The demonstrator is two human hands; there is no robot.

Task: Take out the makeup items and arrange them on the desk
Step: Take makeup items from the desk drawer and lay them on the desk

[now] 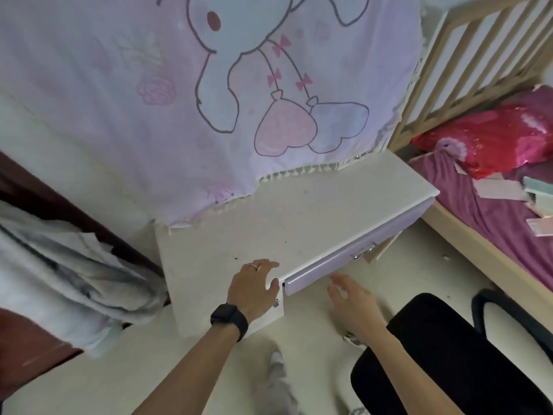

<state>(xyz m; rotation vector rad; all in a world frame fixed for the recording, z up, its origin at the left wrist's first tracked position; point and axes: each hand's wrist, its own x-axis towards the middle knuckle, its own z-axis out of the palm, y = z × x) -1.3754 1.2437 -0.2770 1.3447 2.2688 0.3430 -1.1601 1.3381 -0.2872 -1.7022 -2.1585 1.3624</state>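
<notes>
White laminate covers the counter (pixel 299 223), whose top carries only a few dark specks and the hem of a pink curtain (pixel 149 100) printed with a cartoon rabbit and two hearts. No makeup items show anywhere on it; if they sit inside the lilac drawer (pixel 353 262) along the counter's front edge, the view does not reveal them, since only the drawer's face and its small metal handle (pixel 363 252) can be seen. The drawer's near end stands slightly proud of the counter's corner.

Left hand (pixel 254 287) lies flat on the counter's near corner, palm down, grip released, fingers spread with the thumb touching the drawer's end. It wears a ring, and a black watch (pixel 229 320) wraps its wrist. Right hand (pixel 353 304) hovers just below the drawer front, grip also released, fingers loosely curled toward the lilac panel and holding nothing; whether the fingertips touch the panel cannot be told.

A black chair (pixel 449 354) stands at lower right. Beyond it a wooden bed (pixel 466 253) with slatted rails holds a purple sheet, a red shiny bag (pixel 490 142) and scattered paper cards. Grey-white cloth (pixel 59 280) is heaped at the left
</notes>
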